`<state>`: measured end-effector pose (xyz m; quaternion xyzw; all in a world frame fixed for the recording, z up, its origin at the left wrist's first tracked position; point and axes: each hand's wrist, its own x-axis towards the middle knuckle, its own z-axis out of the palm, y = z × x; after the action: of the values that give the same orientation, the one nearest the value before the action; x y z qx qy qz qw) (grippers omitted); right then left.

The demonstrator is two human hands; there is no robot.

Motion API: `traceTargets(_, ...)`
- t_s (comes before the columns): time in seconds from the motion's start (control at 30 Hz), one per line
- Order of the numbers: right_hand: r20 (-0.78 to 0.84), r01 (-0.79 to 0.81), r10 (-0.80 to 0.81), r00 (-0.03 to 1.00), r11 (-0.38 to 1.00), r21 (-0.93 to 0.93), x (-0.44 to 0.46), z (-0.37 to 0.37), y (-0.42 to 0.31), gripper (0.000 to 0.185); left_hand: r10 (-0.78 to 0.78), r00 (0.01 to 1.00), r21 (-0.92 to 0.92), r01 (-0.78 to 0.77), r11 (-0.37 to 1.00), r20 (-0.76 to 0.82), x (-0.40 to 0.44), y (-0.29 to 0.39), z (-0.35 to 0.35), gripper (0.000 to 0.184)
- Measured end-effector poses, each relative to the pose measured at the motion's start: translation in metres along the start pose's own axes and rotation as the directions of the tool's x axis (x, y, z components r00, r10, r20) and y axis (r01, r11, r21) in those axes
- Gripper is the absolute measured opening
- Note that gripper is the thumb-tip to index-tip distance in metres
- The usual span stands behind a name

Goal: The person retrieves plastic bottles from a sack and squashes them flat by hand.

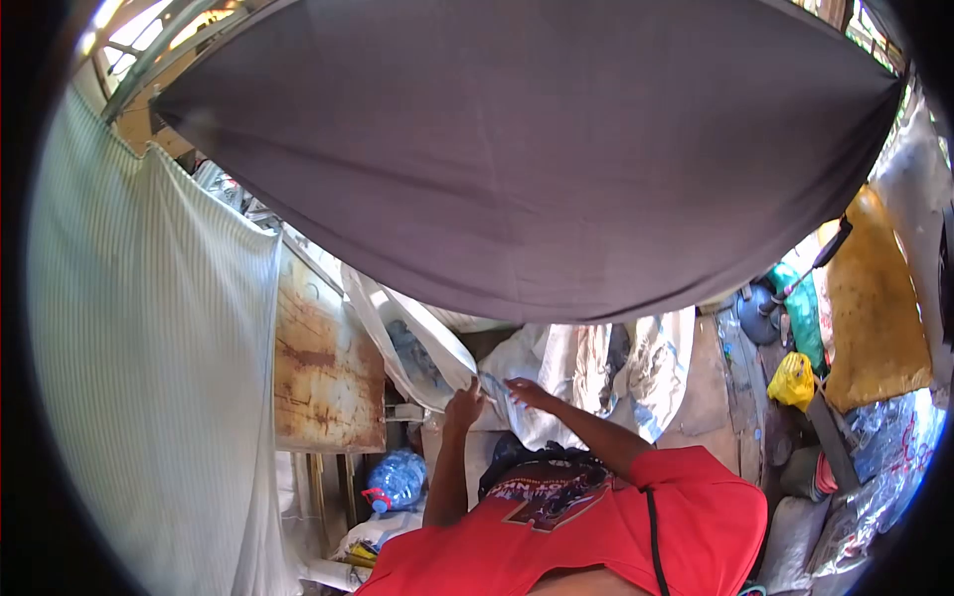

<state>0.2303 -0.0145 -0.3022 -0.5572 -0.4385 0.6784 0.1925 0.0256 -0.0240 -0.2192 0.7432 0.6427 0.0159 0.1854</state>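
Head view: dark cloth (527,159), rusty panel (326,348), left hand (464,406) tight on sack (444,350), right hand (530,394), grip unclear.

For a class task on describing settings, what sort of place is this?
Probably a makeshift store or sorting spot for used plastic: a blue-tinted plastic bottle lies low at picture left, crumpled clear plastic is heaped at far right, and white sacks are in the middle.

A wide, purple-grey fabric sheet (527,149) spans the space; a pale, finely striped cloth curtain (159,348) hangs beside a rust-streaked, cream metal panel (328,363). Bright daylight (139,30) shows beyond.
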Motion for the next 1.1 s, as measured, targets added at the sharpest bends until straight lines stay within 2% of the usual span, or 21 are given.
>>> traceTargets(0.1, 0.145, -0.007, 0.019, 0.989, 0.997, -0.079, -0.022, 0.043, -0.090, 0.081, 0.180, 0.983, -0.301, -0.177, 0.937, -0.016, 0.010, -0.034, 0.016, 0.036)
traceTargets(0.13, 0.135, -0.027, 0.036, 0.990, 0.998, -0.062, -0.018, 0.054, -0.100, 0.080, 0.210, 0.977, -0.216, -0.197, 0.956, 0.042, 0.008, -0.035, 0.007, 0.029)
traceTargets(0.23, 0.104, -0.087, 0.090, 0.990, 0.996, -0.032, -0.008, 0.080, -0.107, 0.075, 0.079, 0.954, -0.610, 0.120, 0.783, 0.289, -0.001, -0.042, -0.029, 0.022)
traceTargets(0.3, 0.078, -0.129, 0.133, 0.988, 0.990, -0.054, 0.014, 0.085, -0.089, 0.068, 0.076, 0.946, -0.683, 0.172, 0.710, 0.317, -0.003, -0.057, -0.024, 0.020)
traceTargets(0.37, 0.103, -0.014, 0.025, 0.994, 0.994, -0.108, 0.024, 0.091, -0.082, 0.060, 0.117, 0.922, -0.714, 0.200, 0.671, 0.369, -0.002, -0.073, -0.027, 0.019)
traceTargets(0.4, 0.101, 0.031, -0.021, 0.995, 0.994, -0.103, 0.018, 0.097, -0.085, 0.060, 0.307, 0.891, -0.402, -0.160, 0.902, 0.334, 0.031, -0.103, 0.001, 0.030)
traceTargets(0.43, 0.096, 0.073, -0.064, 0.993, 0.993, -0.096, 0.010, 0.102, -0.088, 0.059, 0.324, 0.887, -0.184, -0.276, 0.943, 0.328, 0.037, -0.112, -0.013, 0.031)
traceTargets(0.47, 0.081, 0.124, -0.115, 0.990, 0.986, -0.115, 0.005, 0.105, -0.091, 0.058, 0.345, 0.881, 0.043, -0.378, 0.925, 0.325, 0.045, -0.111, -0.039, 0.031)
traceTargets(0.5, 0.055, 0.189, -0.182, 0.982, 0.969, -0.162, 0.001, 0.107, -0.094, 0.059, 0.367, 0.872, 0.267, -0.457, 0.849, 0.324, 0.050, -0.104, -0.065, 0.032)
traceTargets(0.57, 0.012, 0.305, -0.313, 0.950, 0.916, -0.260, -0.004, 0.110, -0.093, 0.059, 0.164, 0.948, 0.128, -0.205, 0.970, 0.274, 0.053, -0.087, -0.101, 0.035)
traceTargets(0.6, -0.013, 0.277, -0.291, 0.956, 0.921, -0.275, -0.012, 0.115, -0.100, 0.059, 0.055, 0.966, 0.051, -0.070, 0.996, 0.254, 0.053, -0.079, -0.114, 0.036)
traceTargets(0.63, -0.045, 0.290, -0.314, 0.948, 0.915, -0.280, -0.019, 0.120, -0.107, 0.058, 0.220, 0.941, 0.052, -0.241, 0.969, 0.256, 0.092, -0.118, -0.059, 0.039)
traceTargets(0.7, -0.110, 0.310, -0.353, 0.929, 0.907, -0.285, -0.031, 0.133, -0.120, 0.057, 0.532, 0.813, 0.067, -0.560, 0.826, 0.237, 0.160, -0.184, 0.036, 0.044)
traceTargets(0.73, -0.102, 0.302, -0.336, 0.936, 0.919, -0.255, -0.044, 0.136, -0.135, 0.049, 0.644, 0.718, -0.065, -0.653, 0.754, 0.264, 0.182, -0.203, 0.057, 0.065)
traceTargets(0.83, -0.089, 0.550, -0.559, 0.825, 0.829, -0.103, -0.075, 0.146, -0.164, 0.041, 0.477, 0.755, -0.120, -0.478, 0.870, 0.449, 0.172, -0.175, 0.016, 0.068)
traceTargets(0.87, -0.028, 0.513, -0.518, 0.855, 0.853, -0.101, -0.087, 0.145, -0.172, 0.038, 0.427, 0.756, -0.110, -0.433, 0.895, 0.496, 0.170, -0.166, 0.008, 0.069)
traceTargets(0.9, 0.013, 0.520, -0.522, 0.853, 0.847, -0.115, -0.089, 0.146, -0.174, 0.043, 0.400, 0.747, -0.101, -0.413, 0.905, 0.531, 0.168, -0.156, 0.002, 0.070)
traceTargets(0.97, -0.062, 0.581, -0.592, 0.804, 0.803, -0.133, -0.113, 0.153, -0.184, 0.048, 0.366, 0.719, -0.087, -0.394, 0.915, 0.590, 0.161, -0.133, -0.011, 0.072)
traceTargets(1.0, -0.040, 0.580, -0.589, 0.807, 0.803, -0.141, -0.124, 0.152, -0.191, 0.052, 0.351, 0.704, -0.084, -0.384, 0.920, 0.617, 0.159, -0.127, -0.010, 0.073)
traceTargets(1.1, -0.057, 0.596, -0.596, 0.801, 0.803, -0.016, -0.147, 0.151, -0.202, 0.051, 0.331, 0.660, -0.075, -0.385, 0.920, 0.675, 0.153, -0.111, -0.004, 0.075)
